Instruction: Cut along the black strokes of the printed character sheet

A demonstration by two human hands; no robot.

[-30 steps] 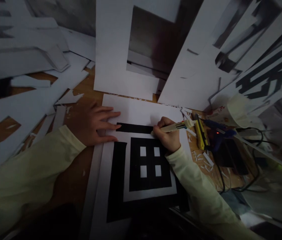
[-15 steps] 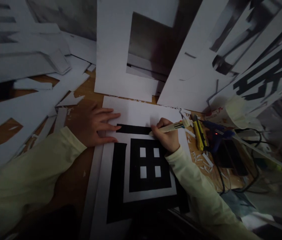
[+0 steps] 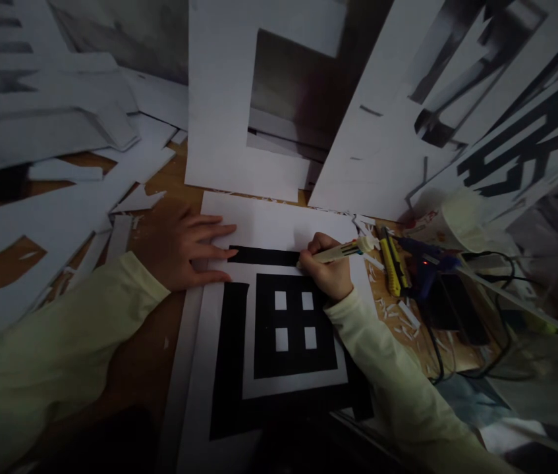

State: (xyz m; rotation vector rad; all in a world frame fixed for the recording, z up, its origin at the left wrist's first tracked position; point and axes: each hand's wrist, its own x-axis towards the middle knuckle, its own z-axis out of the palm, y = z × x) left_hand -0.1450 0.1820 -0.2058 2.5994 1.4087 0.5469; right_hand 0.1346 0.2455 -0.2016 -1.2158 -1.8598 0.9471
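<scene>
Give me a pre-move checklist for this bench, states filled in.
1. Right hand gripping the pen: ok.
2. Left hand on the white sheet, fingers spread: ok.
3. Pen tip touching the black strip: cannot tell, too small and dark.
4. Yellow cutter apart from both hands: ok.
5. Red light on the blue tool off: not ok, it's lit.
6. Table right of the sheet free of scraps: not ok, several there.

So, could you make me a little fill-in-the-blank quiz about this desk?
1. The right hand is holding a ____.
2. The black square has ____ small white squares inside it.
3. The cutter is mainly ____.
4. The small light on the glue gun glows ____.

Missing words: pen; four; yellow; red.
</scene>
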